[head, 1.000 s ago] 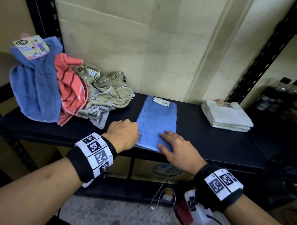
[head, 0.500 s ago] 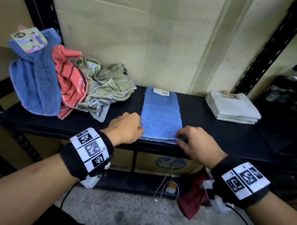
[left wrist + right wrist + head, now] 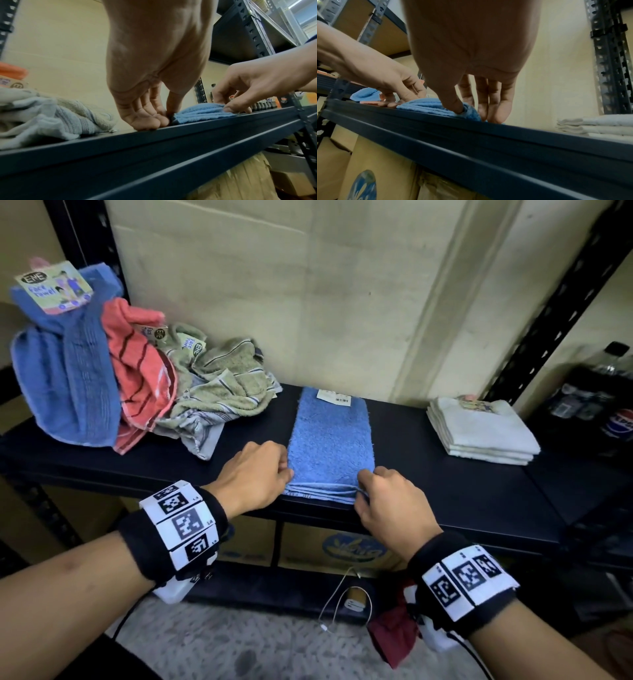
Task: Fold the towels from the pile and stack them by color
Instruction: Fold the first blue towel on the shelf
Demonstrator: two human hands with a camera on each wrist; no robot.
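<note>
A light blue towel [image 3: 330, 440], folded into a long strip with a white tag at its far end, lies on the black shelf [image 3: 479, 501]. My left hand [image 3: 260, 477] pinches the towel's near left corner [image 3: 178, 117]. The right hand [image 3: 380, 491] pinches the near right corner between thumb and fingers [image 3: 462, 108]. The unfolded pile sits at the left: a dark blue towel [image 3: 65, 378], a red striped one [image 3: 140, 371] and green-grey striped ones [image 3: 219, 392]. A stack of folded white towels [image 3: 479, 428] rests at the right.
A wall closes the back of the shelf. Black uprights [image 3: 561, 299] stand at both sides. Dark bottles [image 3: 603, 398] stand on the far right. Cardboard boxes [image 3: 335, 549] sit below the shelf, with a cable and red cloth [image 3: 394, 635] on the floor.
The right hand slid off the towel's surface to its near right corner and now pinches it. The towel looks narrower. The left hand stayed at the near left corner.
</note>
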